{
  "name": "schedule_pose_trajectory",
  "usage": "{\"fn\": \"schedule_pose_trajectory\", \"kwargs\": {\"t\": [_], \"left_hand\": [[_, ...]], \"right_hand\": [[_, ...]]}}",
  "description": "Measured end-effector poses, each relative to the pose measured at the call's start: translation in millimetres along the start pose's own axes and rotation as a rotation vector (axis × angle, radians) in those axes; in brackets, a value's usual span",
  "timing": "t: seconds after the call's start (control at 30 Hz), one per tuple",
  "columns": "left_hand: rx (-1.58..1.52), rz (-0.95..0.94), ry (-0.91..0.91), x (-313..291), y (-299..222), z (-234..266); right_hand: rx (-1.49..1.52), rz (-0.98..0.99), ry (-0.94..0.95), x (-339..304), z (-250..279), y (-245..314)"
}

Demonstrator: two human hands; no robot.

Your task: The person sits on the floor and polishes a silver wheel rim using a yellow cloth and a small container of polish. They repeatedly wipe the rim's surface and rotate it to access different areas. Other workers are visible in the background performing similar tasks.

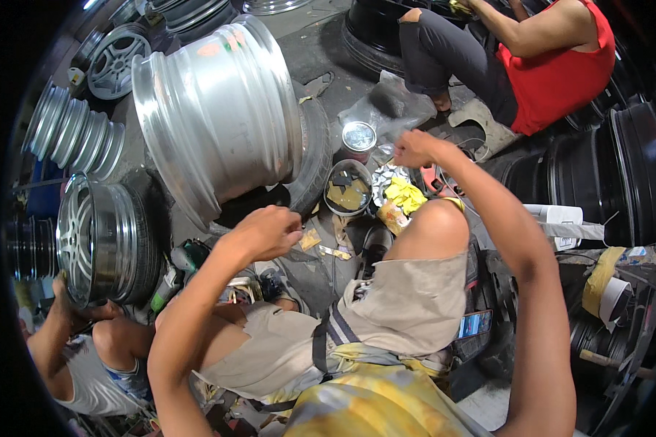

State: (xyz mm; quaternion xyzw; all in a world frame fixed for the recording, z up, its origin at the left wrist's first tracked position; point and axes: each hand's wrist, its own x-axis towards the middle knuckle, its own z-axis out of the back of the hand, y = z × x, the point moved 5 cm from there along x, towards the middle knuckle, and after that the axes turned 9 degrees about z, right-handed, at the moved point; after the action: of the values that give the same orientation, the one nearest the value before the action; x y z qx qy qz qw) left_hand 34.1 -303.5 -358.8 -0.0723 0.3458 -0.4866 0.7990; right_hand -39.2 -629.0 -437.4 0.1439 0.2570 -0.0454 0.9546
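Left hand (268,231): wrist bent, fingers curled, near the rim (226,120). Right hand (418,149): forearm angled inward, fingers bunched, near the can (358,136). I cannot tell whether either grip holds anything. The rim sits ahead-left by a tyre (315,149), long axis left to right, right end farther off.

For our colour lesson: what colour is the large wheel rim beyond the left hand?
The wheel rim is silver; head view.

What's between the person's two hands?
In the head view, a round bucket with brown stuff inside shows between the left hand and the right hand.
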Motion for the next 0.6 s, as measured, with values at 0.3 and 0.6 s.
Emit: {"fn": "schedule_pose_trajectory", "kwargs": {"t": [0.3,0.6], "left_hand": [[-0.155,0.199,0.034,-58,14,37],[-0.189,0.073,-0.167,-30,-38,78]], "right_hand": [[-0.089,-0.338,-0.261,-11,-214,-64],[0.423,-0.171,-0.521,-77,-85,-64]]}}
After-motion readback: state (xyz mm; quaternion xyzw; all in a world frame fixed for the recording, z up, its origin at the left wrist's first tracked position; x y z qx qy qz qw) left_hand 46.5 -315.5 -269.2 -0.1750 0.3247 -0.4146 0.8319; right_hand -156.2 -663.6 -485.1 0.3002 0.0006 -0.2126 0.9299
